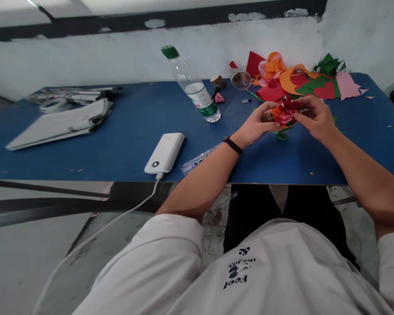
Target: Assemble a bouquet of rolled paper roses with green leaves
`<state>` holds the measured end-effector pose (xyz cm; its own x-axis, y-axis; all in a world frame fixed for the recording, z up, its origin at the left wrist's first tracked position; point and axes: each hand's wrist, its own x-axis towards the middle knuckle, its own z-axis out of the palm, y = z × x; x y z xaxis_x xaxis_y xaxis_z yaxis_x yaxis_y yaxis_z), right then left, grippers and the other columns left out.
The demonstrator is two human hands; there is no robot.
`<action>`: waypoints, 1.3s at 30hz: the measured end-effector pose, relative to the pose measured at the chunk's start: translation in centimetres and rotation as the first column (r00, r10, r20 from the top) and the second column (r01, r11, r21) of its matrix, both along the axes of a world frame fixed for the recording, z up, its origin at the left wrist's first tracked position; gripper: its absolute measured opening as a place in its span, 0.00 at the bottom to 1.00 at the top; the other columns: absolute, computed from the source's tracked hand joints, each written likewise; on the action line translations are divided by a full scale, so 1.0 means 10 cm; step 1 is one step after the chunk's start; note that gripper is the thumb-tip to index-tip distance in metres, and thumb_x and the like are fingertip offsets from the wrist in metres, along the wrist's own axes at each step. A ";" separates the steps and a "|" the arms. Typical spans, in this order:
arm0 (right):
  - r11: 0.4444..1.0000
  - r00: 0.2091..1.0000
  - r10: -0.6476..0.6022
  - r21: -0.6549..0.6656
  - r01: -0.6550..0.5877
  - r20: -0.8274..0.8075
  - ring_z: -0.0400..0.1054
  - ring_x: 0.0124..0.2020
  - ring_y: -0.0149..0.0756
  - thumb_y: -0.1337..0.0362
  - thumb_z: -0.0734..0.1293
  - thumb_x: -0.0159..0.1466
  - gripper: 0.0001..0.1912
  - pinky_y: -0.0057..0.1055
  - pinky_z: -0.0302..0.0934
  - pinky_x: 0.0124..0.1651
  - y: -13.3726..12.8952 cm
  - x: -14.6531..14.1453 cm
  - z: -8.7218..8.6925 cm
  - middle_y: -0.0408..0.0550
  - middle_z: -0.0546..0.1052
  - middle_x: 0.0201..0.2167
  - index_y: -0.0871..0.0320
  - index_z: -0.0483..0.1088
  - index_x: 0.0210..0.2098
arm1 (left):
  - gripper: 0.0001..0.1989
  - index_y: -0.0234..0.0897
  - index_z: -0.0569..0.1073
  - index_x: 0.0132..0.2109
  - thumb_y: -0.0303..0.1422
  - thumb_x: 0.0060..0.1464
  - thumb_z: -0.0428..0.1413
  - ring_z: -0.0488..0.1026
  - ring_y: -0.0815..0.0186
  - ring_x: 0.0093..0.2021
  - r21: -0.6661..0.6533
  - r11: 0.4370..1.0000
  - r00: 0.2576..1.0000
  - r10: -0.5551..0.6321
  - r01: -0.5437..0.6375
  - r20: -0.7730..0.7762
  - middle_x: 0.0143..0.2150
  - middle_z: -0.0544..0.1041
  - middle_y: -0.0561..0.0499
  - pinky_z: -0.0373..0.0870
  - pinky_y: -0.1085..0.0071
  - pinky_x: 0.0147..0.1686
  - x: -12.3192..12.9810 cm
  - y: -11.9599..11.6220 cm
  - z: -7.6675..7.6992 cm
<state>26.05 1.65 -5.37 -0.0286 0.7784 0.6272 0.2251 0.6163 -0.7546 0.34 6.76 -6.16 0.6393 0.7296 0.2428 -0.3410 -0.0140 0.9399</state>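
Observation:
Between my two hands is a small bunch of paper flowers [285,115] in red, orange and pink, with green paper leaves [282,134] hanging below. My left hand [256,124] grips its left side, thumb in front and fingers curled behind. On the other side, my right hand [317,117] pinches the bunch between thumb and fingers. Part of the fingers behind the flowers is hidden. Under my left forearm lies a clear plastic stencil ruler [197,162], partly covered by the arm.
Coloured paper scraps [302,83] pile up at the back right beside a clear cup [241,80]. A water bottle [198,95] stands left of my hands. Nearer the edge lies a white power bank [166,152] with a cable [124,210] trailing off. Folded newspaper [62,122] lies far left.

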 end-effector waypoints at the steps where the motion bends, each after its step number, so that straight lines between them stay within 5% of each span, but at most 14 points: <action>1: 1.000 1.000 -0.003 0.008 0.003 0.009 0.89 0.51 0.51 0.33 0.86 0.64 0.29 0.52 0.87 0.54 0.00 -0.01 0.00 0.48 0.92 0.50 0.44 0.86 0.53 | 0.37 0.43 0.76 0.60 0.33 0.47 0.84 0.89 0.66 0.47 -0.015 1.000 1.000 -0.005 0.005 -0.008 0.53 0.90 0.52 0.89 0.66 0.50 0.00 -0.01 0.01; 8: 1.000 0.998 -0.022 -0.014 0.023 0.064 0.88 0.48 0.51 0.28 0.87 0.61 0.32 0.53 0.88 0.56 -0.04 -0.01 0.06 0.48 0.91 0.47 0.44 0.88 0.48 | 0.37 0.48 0.79 0.63 0.35 0.47 0.80 0.89 0.65 0.45 -0.062 0.998 0.999 0.024 -0.026 -0.031 0.58 0.88 0.54 0.87 0.70 0.41 0.00 -0.01 0.06; 16: 0.989 0.996 0.087 -0.116 -0.088 -0.020 0.87 0.56 0.54 0.31 0.88 0.61 0.34 0.59 0.86 0.68 -0.16 -0.02 0.14 0.49 0.89 0.56 0.40 0.84 0.56 | 0.42 0.52 0.75 0.68 0.33 0.45 0.75 0.87 0.62 0.39 -0.191 0.981 1.000 -0.020 0.016 -0.018 0.49 0.88 0.55 0.85 0.64 0.40 -0.02 0.00 0.09; 20: 0.988 0.995 0.095 -0.122 -0.093 0.011 0.86 0.52 0.53 0.34 0.91 0.58 0.37 0.60 0.88 0.62 -0.16 -0.03 0.11 0.49 0.87 0.61 0.38 0.81 0.59 | 0.35 0.50 0.74 0.59 0.34 0.45 0.76 0.86 0.62 0.37 -0.231 0.973 0.999 -0.022 0.027 0.023 0.47 0.87 0.55 0.81 0.64 0.37 -0.03 0.06 0.05; 25: 0.997 0.985 0.071 0.020 -0.075 0.155 0.84 0.51 0.48 0.29 0.83 0.67 0.33 0.50 0.86 0.50 -0.21 -0.05 0.12 0.52 0.81 0.66 0.39 0.82 0.62 | 0.30 0.47 0.78 0.57 0.35 0.45 0.72 0.88 0.58 0.41 -0.236 0.971 0.999 -0.030 0.036 0.026 0.49 0.88 0.52 0.84 0.63 0.39 -0.03 0.06 0.07; 30: 0.997 0.981 0.028 0.070 -0.042 0.194 0.82 0.47 0.47 0.29 0.81 0.71 0.27 0.47 0.82 0.42 -0.22 -0.09 0.13 0.52 0.83 0.57 0.42 0.82 0.52 | 0.40 0.49 0.82 0.70 0.35 0.47 0.70 0.89 0.57 0.47 -0.245 0.969 0.999 -0.006 0.018 0.047 0.64 0.89 0.49 0.89 0.61 0.43 0.02 0.04 0.12; 35: 0.997 0.977 -0.019 0.078 0.002 0.214 0.82 0.43 0.50 0.28 0.81 0.70 0.26 0.51 0.81 0.42 -0.21 -0.13 0.14 0.50 0.85 0.45 0.42 0.82 0.42 | 0.43 0.56 0.77 0.78 0.43 0.58 0.75 0.90 0.58 0.49 -0.236 0.972 0.999 0.015 -0.003 0.049 0.70 0.87 0.50 0.89 0.61 0.47 0.04 -0.02 0.14; 39: 0.997 0.965 -0.007 0.075 -0.013 0.261 0.82 0.45 0.52 0.30 0.81 0.70 0.24 0.53 0.83 0.47 -0.24 -0.15 0.18 0.49 0.86 0.44 0.42 0.83 0.41 | 0.48 0.54 0.74 0.81 0.39 0.55 0.79 0.91 0.56 0.53 -0.168 0.985 0.999 0.039 -0.039 -0.007 0.68 0.86 0.48 0.90 0.58 0.54 0.05 -0.08 0.13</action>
<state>24.54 -0.77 -3.57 -0.2011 0.7287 0.6546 0.4058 0.6702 -0.6214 0.84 5.96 -4.82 0.6100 0.7843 0.1127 -0.3402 0.1308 0.9312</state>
